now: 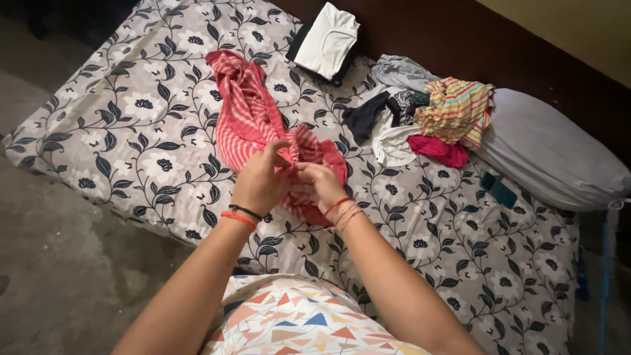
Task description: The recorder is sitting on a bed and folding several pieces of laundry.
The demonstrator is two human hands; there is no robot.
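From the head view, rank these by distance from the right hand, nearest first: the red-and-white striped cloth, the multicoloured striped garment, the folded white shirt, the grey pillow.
1. Red-and-white striped cloth: gripped in the right hand, in front of the person.
2. Multicoloured striped garment: in the clothes pile, up and right.
3. Folded white shirt: at the bed's far edge.
4. Grey pillow: far right.

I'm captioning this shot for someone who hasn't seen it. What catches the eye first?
The red-and-white striped garment at the centre of the floral bedsheet, its near end bunched in the left hand and right hand. Next, the heap of mixed clothes at upper right, beside a grey pillow.
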